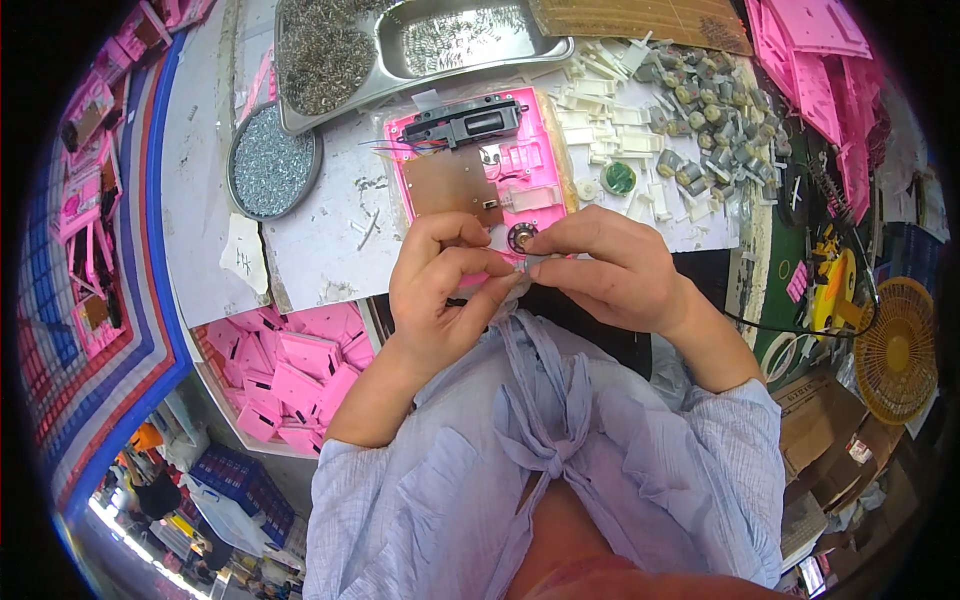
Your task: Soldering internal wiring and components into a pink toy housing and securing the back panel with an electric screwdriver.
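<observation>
On the table in front of me lies a pink plastic housing (535, 120) with its inside facing up. It holds a black plastic mechanism (465, 122), a brown circuit board (445, 185) and a small round speaker (521, 237) near its close edge. My left hand (440, 285) and my right hand (615, 272) meet at that edge, just below the speaker. Both are closed, thumbs against fingertips. A small greyish piece shows between them, too hidden by the fingers to name. Thin coloured wires stick out at the housing's left side.
Behind the housing stands a steel tray (385, 75) of springs. A round dish (317, 160) of small screws sits left. White plastic parts (605, 130) and small motor-like cylinders (715, 125) are heaped right. Below the table's left edge, a box holds pink pieces (305, 360).
</observation>
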Demonstrator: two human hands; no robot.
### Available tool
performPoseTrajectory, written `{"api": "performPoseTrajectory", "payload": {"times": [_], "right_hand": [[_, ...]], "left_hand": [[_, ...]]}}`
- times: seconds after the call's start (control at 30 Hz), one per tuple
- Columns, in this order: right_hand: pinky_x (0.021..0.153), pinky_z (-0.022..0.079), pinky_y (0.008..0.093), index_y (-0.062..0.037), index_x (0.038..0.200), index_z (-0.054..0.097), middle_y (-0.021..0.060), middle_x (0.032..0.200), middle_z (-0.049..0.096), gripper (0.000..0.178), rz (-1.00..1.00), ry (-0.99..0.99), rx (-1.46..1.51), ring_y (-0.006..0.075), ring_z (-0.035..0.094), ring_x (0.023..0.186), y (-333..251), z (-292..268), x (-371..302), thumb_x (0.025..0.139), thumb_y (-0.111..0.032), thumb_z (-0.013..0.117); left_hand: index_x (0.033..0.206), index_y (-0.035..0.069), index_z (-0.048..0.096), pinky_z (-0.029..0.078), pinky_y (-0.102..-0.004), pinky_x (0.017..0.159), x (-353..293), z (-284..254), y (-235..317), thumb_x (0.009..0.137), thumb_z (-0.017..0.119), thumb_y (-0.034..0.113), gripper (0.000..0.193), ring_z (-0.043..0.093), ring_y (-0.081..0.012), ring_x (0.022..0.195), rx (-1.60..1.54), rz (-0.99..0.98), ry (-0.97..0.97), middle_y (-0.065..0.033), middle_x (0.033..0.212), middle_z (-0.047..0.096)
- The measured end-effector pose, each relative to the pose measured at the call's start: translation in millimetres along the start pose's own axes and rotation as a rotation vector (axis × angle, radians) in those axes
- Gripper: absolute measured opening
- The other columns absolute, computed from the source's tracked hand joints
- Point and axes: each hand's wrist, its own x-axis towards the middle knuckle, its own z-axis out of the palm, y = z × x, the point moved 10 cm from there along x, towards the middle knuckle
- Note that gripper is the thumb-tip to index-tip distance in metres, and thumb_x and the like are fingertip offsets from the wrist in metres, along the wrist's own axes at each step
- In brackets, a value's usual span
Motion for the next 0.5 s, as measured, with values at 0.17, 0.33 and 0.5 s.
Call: {"api": "performPoseTrajectory", "payload": {"times": [0.17,0.33,0.5], "right_hand": [[0.077,0.059,0.0369,-0.0038,0.106,0.07,0.0138,0.104,0.072,0.034,0.036,0.009,-0.049,0.0298,0.072,0.091,9.2,-13.7,-3.7,0.074,0.002,0.08],[0.082,0.059,0.0351,0.0001,0.108,0.07,0.0165,0.11,0.075,0.031,0.247,0.277,-0.033,0.0276,0.074,0.094,43.3,-60.9,-21.4,0.078,0.006,0.079],[0.085,0.059,0.0352,0.0026,0.111,0.07,0.0175,0.112,0.076,0.033,0.314,0.356,-0.053,0.0271,0.074,0.097,49.8,-75.3,-27.1,0.079,0.008,0.077]], "left_hand": [[0.097,0.003,0.07,0.052,-0.0319,0.074,16.1,-13.2,-8.0,0.072,0.084,-0.002,0.029,0.062,-0.024,0.092,-0.021,-0.014,0.05,-0.0136,0.107,0.059],[0.099,0.01,0.074,0.041,-0.043,0.086,58.5,13.8,-10.1,0.07,0.087,0.021,0.034,0.057,-0.028,0.097,0.523,0.115,-0.079,-0.0068,0.106,0.061],[0.095,0.015,0.077,0.04,-0.0429,0.087,58.5,39.5,0.5,0.072,0.085,0.018,0.024,0.058,-0.0254,0.097,0.609,0.27,-0.178,-0.0014,0.098,0.064]]}}
